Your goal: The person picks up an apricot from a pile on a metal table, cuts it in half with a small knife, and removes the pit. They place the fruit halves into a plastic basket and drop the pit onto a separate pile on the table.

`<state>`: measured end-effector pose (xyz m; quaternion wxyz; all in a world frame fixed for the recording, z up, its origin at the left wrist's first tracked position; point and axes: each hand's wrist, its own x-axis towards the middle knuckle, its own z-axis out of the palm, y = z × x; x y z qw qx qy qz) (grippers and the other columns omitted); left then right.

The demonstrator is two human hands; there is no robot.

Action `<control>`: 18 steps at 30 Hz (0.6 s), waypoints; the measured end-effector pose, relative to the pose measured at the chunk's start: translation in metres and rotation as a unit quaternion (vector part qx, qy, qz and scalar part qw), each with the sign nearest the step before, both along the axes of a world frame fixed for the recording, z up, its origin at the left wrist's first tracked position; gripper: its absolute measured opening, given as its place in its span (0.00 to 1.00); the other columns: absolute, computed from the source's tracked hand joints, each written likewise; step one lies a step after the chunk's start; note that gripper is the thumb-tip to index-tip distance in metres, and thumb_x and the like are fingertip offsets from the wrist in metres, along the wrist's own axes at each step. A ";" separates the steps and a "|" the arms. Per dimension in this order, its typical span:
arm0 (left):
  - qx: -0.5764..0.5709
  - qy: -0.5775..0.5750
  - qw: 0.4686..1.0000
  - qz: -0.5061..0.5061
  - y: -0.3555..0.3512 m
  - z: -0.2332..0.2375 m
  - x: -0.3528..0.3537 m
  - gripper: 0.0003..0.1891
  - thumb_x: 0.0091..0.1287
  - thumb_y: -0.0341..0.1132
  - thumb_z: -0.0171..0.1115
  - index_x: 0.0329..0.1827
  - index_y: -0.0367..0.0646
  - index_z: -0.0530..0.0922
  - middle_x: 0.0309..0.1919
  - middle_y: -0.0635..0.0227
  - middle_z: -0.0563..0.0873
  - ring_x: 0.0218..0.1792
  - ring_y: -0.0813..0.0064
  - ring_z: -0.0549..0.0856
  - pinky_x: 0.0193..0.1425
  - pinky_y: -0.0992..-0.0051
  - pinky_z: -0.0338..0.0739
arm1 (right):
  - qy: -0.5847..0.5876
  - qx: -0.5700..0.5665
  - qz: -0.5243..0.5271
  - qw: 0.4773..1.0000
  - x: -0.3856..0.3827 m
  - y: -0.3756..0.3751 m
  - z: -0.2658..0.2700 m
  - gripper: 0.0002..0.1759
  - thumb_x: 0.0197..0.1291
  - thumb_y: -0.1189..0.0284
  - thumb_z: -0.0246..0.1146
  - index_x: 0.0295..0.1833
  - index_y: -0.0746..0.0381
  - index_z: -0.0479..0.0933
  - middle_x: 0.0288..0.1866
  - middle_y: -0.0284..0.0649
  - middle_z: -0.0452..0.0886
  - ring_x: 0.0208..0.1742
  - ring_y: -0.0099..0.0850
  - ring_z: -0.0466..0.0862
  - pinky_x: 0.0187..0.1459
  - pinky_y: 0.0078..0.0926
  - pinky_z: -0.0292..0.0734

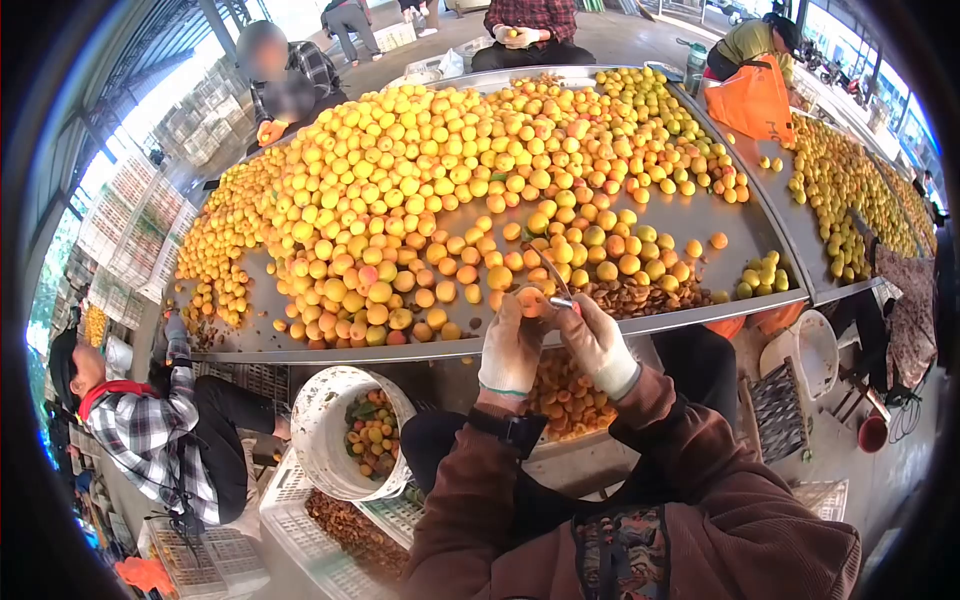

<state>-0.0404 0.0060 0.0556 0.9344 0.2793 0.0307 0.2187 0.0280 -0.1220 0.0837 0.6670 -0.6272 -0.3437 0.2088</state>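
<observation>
Left hand (505, 350): gloved, it pinched an apricot (532, 303) near the desk's (700, 315) front rim; juice on the glove might have loosened that hold.
Right hand (598, 350): gloved, it gripped a knife (556, 275), its edge just beside the fruit; a slip could have cut the left hand, so close by.
Orange pieces (570, 395): lying below the hands, they would likely have caught a dropped apricot.
Fruit pile (400, 180): loose and round, a nudge could have started it rolling off the desk.
</observation>
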 end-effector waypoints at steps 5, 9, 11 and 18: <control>0.030 0.023 0.999 0.007 -0.001 -0.002 0.001 0.20 0.76 0.47 0.50 0.54 0.38 0.74 0.44 0.68 0.80 0.47 0.73 0.80 0.55 0.69 0.75 | 0.006 0.007 0.024 1.000 0.000 0.004 0.003 0.19 0.73 0.57 0.52 0.47 0.64 0.73 0.32 0.30 0.73 0.35 0.17 0.69 0.38 0.18 0.70; 0.053 0.030 0.998 0.008 0.000 -0.006 0.000 0.19 0.76 0.47 0.51 0.54 0.39 0.74 0.43 0.69 0.80 0.47 0.75 0.80 0.54 0.70 0.75 | 0.005 -0.006 0.017 1.000 -0.002 0.003 -0.001 0.18 0.73 0.58 0.53 0.46 0.64 0.74 0.33 0.30 0.74 0.35 0.17 0.70 0.38 0.19 0.70; 0.060 0.039 0.997 0.011 0.001 -0.006 0.001 0.18 0.76 0.46 0.52 0.54 0.39 0.74 0.43 0.70 0.80 0.47 0.75 0.80 0.54 0.70 0.75 | 0.003 0.004 0.014 1.000 -0.001 0.003 -0.003 0.18 0.73 0.58 0.53 0.46 0.64 0.74 0.33 0.31 0.75 0.36 0.18 0.71 0.39 0.19 0.70; 0.146 0.083 0.985 0.040 -0.003 -0.001 -0.002 0.18 0.76 0.46 0.52 0.55 0.39 0.75 0.42 0.71 0.80 0.46 0.77 0.79 0.54 0.73 0.74 | -0.002 -0.001 -0.006 1.000 -0.003 0.004 -0.010 0.18 0.74 0.58 0.52 0.48 0.64 0.74 0.34 0.36 0.78 0.37 0.22 0.75 0.40 0.23 0.73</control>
